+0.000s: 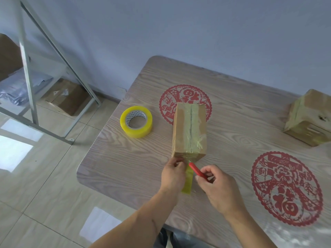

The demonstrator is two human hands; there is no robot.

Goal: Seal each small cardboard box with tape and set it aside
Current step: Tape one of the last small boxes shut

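Observation:
A small cardboard box point(189, 130) lies on the wooden table point(136, 163), a yellowish tape strip running along its top seam. A loose tail of tape point(188, 182) hangs from its near end toward me. My left hand point(172, 173) pinches the tape at the box's near lower edge. My right hand point(215, 185) grips a red cutter point(197, 170), its tip at the tape just below the box. A yellow tape roll point(136, 124) lies flat to the left of the box.
Another taped box point(309, 119) sits at the table's far right edge. Two red paper-cut decorations point(286, 188) lie on the tabletop. A metal rack point(28, 68) with cardboard cartons stands on the tiled floor to the left.

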